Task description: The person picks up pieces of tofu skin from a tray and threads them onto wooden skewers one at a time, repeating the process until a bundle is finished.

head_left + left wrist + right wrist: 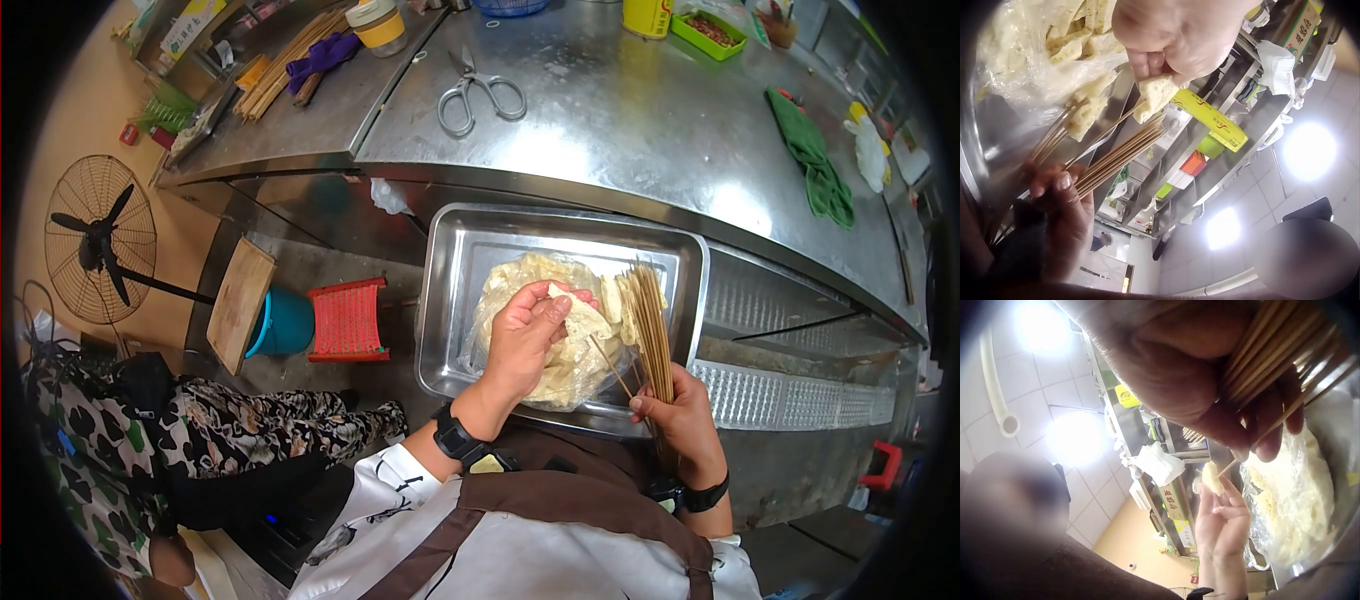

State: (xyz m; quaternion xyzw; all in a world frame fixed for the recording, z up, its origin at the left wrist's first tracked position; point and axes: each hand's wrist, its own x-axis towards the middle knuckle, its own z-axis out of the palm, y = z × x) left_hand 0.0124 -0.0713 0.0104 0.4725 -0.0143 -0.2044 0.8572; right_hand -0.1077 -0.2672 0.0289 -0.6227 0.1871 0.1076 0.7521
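The left hand [530, 335] pinches a pale, spongy piece [582, 318] between thumb and fingers; in the left wrist view this piece [1156, 99] meets the tip of one thin stick. Round a bundle of wooden sticks [652, 335] curls the right hand [682, 415], its thumb and fingertips on the single stick [612, 365] that angles out toward the left hand. Several pale pieces [618, 305] sit at the upper ends of other sticks beside the bundle. Beneath the hands, a clear plastic bag of pale pieces [520, 275] lies in a metal tray [432, 330].
On the steel table [620, 120] are scissors [480, 95], a green cloth [812, 160], a green container [708, 36] and a yellow-banded jar [378, 28]. To the left stand a red stool [348, 320], a teal bucket [284, 322], a fan [98, 240] and a person in camouflage [110, 430].
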